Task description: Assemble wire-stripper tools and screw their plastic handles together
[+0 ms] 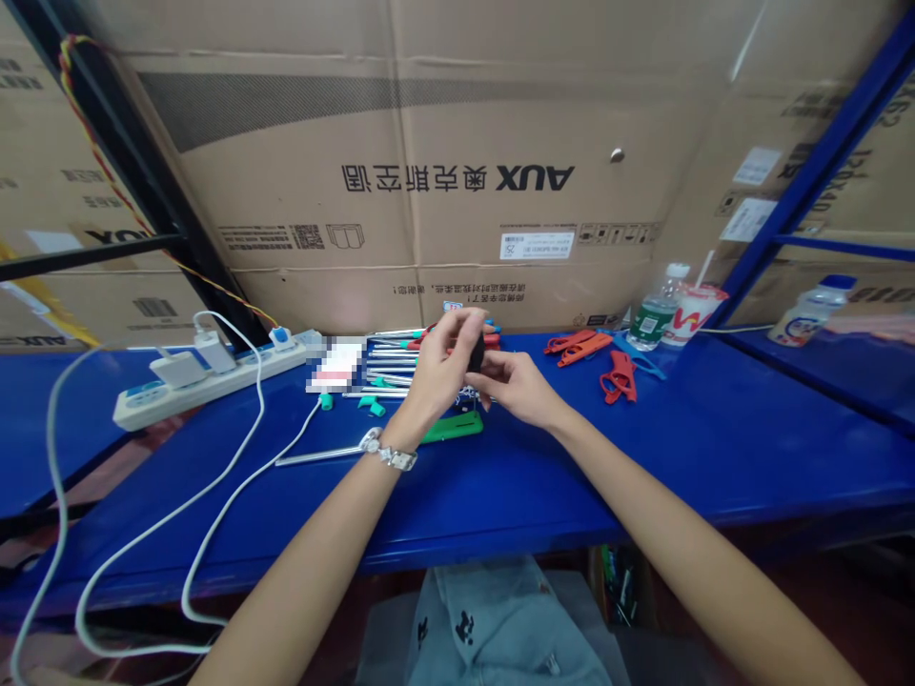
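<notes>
My left hand (444, 367) is closed around an upright black-handled tool (477, 353) that looks like a screwdriver; its tip is hard to make out. Close by on the right, my right hand (520, 389) pinches its thumb and fingers together near the tool's lower end. What lies between those fingertips is too small to tell. Beneath both hands, a green plastic handle (454, 428) rests on the blue table. A silver rod (318, 456) lies left of it, partly behind my left wrist. Several silver rods (390, 354) lie behind my left hand, and small teal pieces (372, 406) sit beside them.
Red and orange knife-shaped plastic shells (619, 378) lie at right, near a water bottle (654, 310), a cup with a straw (693, 312) and a blue-capped bottle (811, 312). At left are a power strip (214, 381) and white cables (233, 457). Cardboard (457, 114) stands behind.
</notes>
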A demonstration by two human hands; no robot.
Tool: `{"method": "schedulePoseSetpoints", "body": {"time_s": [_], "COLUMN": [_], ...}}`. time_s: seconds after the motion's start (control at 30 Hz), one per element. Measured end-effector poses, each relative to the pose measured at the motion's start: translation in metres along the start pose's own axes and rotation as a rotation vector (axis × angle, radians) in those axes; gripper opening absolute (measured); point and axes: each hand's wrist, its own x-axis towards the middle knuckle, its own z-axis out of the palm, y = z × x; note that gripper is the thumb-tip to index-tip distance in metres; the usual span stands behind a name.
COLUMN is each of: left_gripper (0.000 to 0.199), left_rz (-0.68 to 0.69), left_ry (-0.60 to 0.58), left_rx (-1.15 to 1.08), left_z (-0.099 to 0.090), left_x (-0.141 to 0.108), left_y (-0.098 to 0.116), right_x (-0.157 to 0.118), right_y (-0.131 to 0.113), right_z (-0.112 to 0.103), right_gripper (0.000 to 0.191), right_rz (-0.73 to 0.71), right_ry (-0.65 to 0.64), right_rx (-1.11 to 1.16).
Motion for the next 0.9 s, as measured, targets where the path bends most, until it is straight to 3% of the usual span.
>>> {"method": "schedulePoseSetpoints", "body": {"time_s": [0.07, 0.13, 0.23, 0.3, 0.37, 0.43, 0.57, 0.63, 0.73, 0.83, 0.9], "left_gripper": [0.035, 0.035, 0.028, 0.03, 0.033, 0.033, 0.032, 0.033, 0.029, 0.038, 0.043], "left_rz": [0.026, 0.035, 0.008, -0.033, -0.066, -0.062, 0.036, 0.052, 0.029, -0.051, -0.08], "left_ry": [0.137, 0.157, -0.046, -0.204, -0.273, -0.217, 0.096, 0.155, 0.024, -0.195, -0.245], "left_rx": [0.032, 0.033, -0.027, -0.063, -0.083, -0.06, 0.089, 0.102, 0.038, -0.06, -0.093], "left_z": [0.008, 0.012, 0.007, 0.0, -0.005, -0.005, 0.006, 0.011, 0.009, 0.001, -0.003], "left_x": [0.0, 0.0, 0.001, 0.002, 0.003, 0.004, 0.002, 0.001, -0.001, -0.002, -0.003], "left_y": [-0.001, -0.001, 0.002, 0.004, 0.005, 0.004, 0.002, 0.002, 0.003, 0.003, 0.001], "right_x": [0.004, 0.006, 0.004, 0.0, -0.003, -0.003, 0.003, 0.005, 0.002, -0.004, -0.006], "right_y": [0.008, 0.014, 0.012, 0.005, -0.002, -0.004, 0.007, 0.012, 0.01, 0.001, -0.003], "right_z": [0.008, 0.013, 0.011, 0.003, -0.004, -0.007, 0.001, 0.006, 0.005, -0.004, -0.01], "right_gripper": [0.046, 0.047, 0.043, 0.041, 0.038, 0.038, 0.04, 0.038, 0.034, 0.031, 0.03], "right_rz": [0.019, 0.034, 0.016, 0.008, 0.038, 0.026, -0.02, -0.013, -0.036, -0.031, -0.016], "right_ry": [0.098, 0.172, 0.174, 0.052, -0.084, -0.087, 0.098, 0.163, 0.167, -0.004, -0.082], "right_rx": [0.024, 0.008, -0.025, -0.024, -0.035, -0.056, -0.088, -0.141, -0.175, -0.116, -0.113]}}
